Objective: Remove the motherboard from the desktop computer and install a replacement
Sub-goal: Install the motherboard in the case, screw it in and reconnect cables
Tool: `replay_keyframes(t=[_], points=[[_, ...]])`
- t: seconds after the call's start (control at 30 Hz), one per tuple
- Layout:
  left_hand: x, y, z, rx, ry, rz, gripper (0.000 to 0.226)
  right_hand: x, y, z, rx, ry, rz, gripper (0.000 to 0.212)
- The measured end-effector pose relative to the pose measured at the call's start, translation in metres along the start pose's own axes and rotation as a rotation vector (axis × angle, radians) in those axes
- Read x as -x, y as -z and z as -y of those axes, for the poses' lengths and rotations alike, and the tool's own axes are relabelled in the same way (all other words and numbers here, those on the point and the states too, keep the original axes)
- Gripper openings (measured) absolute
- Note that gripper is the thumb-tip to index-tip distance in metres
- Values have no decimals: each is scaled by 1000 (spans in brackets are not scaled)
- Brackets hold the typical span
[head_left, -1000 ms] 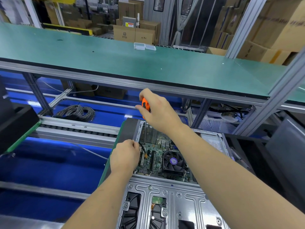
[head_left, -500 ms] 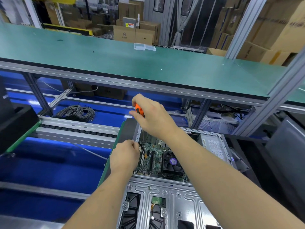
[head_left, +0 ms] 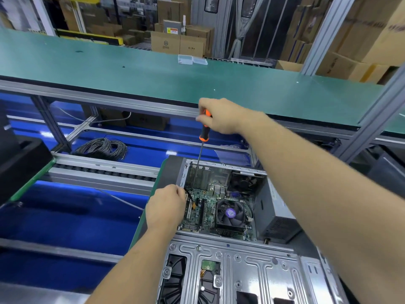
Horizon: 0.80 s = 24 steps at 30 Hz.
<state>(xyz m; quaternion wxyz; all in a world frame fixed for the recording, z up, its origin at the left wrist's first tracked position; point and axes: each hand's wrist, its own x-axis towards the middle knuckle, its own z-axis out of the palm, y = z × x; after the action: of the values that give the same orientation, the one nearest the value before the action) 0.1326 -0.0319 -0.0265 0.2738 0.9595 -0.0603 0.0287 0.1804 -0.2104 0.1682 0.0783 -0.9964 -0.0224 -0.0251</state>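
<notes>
Motherboard [head_left: 210,207] lay inside the case [head_left: 232,279], which sat open on its side on the desk [head_left: 140,224], with a fan [head_left: 230,213] seated on the board's right half and a power supply [head_left: 276,222] against the case's right wall. Nearer than the board, a metal drive cage [head_left: 238,268] spanned the case. The right hand [head_left: 221,116] was raised above the case's far left corner, its fingers [head_left: 202,121] wrapped round the orange and black handle of a screwdriver [head_left: 202,139]; the thin shaft ran down into the case and met the board's far left part, though the tip itself could not be made out. The left hand [head_left: 165,207] rested at the case's left edge over the board's left side, fingers curled; whether they pinched the black cable [head_left: 190,196] just beside them could not be told. Left of the case, beyond a roller rail [head_left: 103,170], a coil of grey wire [head_left: 103,148] lay on blue flooring. Above and behind the case ran a green shelf [head_left: 131,77] carrying a clear plastic box [head_left: 192,60], with cardboard boxes [head_left: 178,43] stacked past it
</notes>
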Motion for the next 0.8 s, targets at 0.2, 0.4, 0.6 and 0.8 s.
replay_keyframes(t=[0.2, 0.4, 0.6, 0.8], points=[[-1, -2, 1, 6, 2, 7, 45, -1, 23, 18, 92, -135, 247, 38], [-2, -5, 2, -5, -3, -11, 44, -1, 22, 27, 195, 7, 290, 31], [-2, -5, 3, 1, -5, -8, 44, -3, 19, 25, 154, -32, 161, 21], [-1, -4, 3, 1, -7, 4, 45, -1, 26, 31, 273, -76, 216, 47]])
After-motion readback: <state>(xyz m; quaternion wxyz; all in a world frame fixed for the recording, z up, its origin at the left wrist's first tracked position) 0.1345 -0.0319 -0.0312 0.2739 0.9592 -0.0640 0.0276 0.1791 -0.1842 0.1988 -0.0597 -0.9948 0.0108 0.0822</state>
